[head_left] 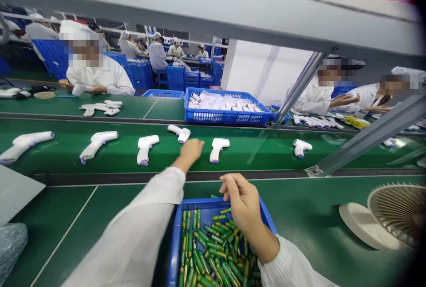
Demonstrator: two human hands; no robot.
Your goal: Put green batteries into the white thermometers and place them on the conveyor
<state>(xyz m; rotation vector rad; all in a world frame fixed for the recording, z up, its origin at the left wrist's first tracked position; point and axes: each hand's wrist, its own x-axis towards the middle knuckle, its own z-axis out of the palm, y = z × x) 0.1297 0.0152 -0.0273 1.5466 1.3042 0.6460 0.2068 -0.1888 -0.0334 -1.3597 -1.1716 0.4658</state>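
Note:
My left hand (192, 151) reaches over the green conveyor belt and touches or nearly touches a white thermometer-like device (181, 133); its fingers are curled and partly hidden. My right hand (241, 196) hangs above the far edge of a blue tray (175, 245), thumb and fingers drawn together, and what it may hold is too small to name. Many green and yellow batteries (216, 247) fill that tray. Another white device (218, 149) lies on the belt right of my left hand, and one more (147, 148) lies to its left.
Further devices lie along the belt (259, 158). Across it stand a blue basket (229, 116) of white parts and several people in white. A metal post (366, 134) slants down at the right, near a fan (396, 216). A shelf beam crosses overhead.

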